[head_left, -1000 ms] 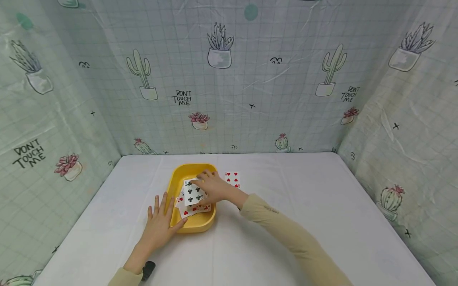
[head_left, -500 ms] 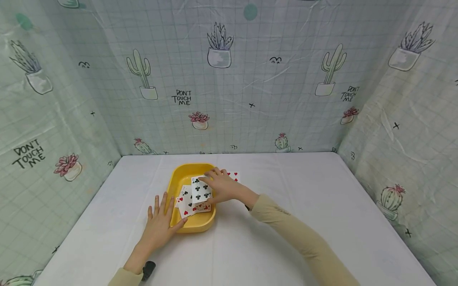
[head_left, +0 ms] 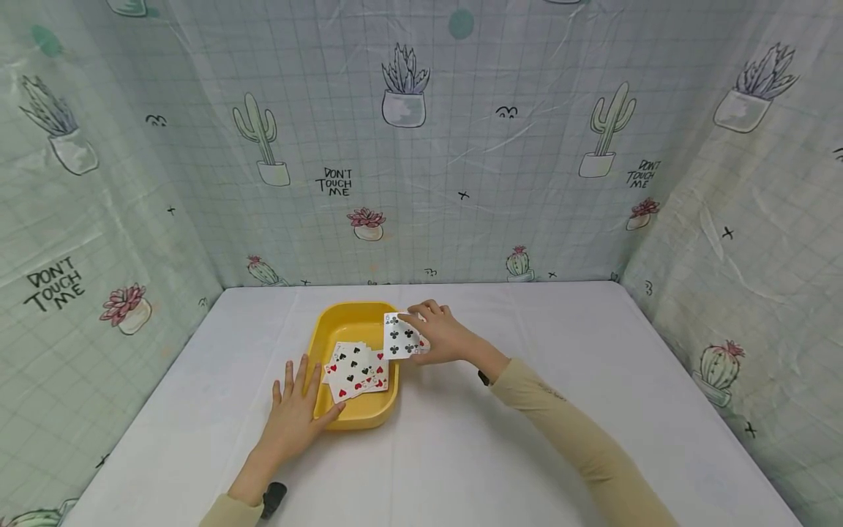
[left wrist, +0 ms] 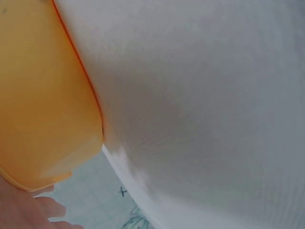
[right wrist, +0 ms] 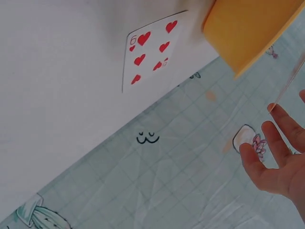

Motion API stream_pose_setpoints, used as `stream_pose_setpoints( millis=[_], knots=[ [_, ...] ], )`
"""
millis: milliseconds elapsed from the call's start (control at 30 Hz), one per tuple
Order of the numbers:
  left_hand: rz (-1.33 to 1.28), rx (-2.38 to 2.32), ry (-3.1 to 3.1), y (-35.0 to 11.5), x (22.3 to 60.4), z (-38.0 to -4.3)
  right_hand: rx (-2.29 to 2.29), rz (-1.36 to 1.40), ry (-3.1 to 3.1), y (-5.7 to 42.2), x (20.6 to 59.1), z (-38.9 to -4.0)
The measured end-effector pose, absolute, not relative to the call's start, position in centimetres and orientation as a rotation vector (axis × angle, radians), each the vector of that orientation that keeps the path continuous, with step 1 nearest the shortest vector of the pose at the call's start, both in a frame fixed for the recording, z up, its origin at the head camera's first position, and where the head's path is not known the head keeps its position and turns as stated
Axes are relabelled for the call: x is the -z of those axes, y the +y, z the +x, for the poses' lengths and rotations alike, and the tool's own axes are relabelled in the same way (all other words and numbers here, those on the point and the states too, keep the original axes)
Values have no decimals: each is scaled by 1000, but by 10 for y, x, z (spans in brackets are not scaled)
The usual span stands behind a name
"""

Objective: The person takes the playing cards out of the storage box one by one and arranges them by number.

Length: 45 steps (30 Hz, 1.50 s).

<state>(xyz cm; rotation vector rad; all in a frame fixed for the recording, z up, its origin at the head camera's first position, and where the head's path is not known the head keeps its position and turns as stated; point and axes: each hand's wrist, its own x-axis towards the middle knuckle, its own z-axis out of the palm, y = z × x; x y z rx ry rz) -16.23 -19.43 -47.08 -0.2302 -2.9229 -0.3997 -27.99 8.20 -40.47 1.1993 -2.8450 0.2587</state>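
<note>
My right hand (head_left: 443, 338) pinches a playing card, the six of clubs (head_left: 394, 338), at the right rim of a yellow tray (head_left: 361, 422). Seen almost edge-on in the right wrist view, the card (right wrist: 291, 81) touches my fingertips. Several face-up playing cards (head_left: 352, 369), hearts and spades among them, overlap inside the tray. My left hand (head_left: 296, 413) lies with fingers spread against the tray's left front edge, thumb on the rim. On the table right of the tray lies the six of hearts (right wrist: 150, 52), mostly hidden behind my right hand in the head view.
A white cloth covers the table (head_left: 527, 410). Behind it and at both sides hangs a pale curtain (head_left: 461, 168) printed with cactus drawings. The tray's wall (left wrist: 43, 95) stands up from the cloth beside my left wrist.
My right hand has lifted the six of clubs off the pile and carried it right to the tray's rim, uncovering a card of spades. The left hand has stayed in place.
</note>
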Motion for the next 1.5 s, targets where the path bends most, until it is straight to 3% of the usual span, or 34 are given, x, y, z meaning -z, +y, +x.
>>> stream_pose_setpoints(
  millis=[633, 1500],
  knots=[
    [-212, 405, -2931, -192, 467, -165, -326, 1061, -2869, 151, 412, -315],
    [-208, 438, -2945, -190, 467, -170, -371, 901, -3035, 185, 441, -358]
  ],
)
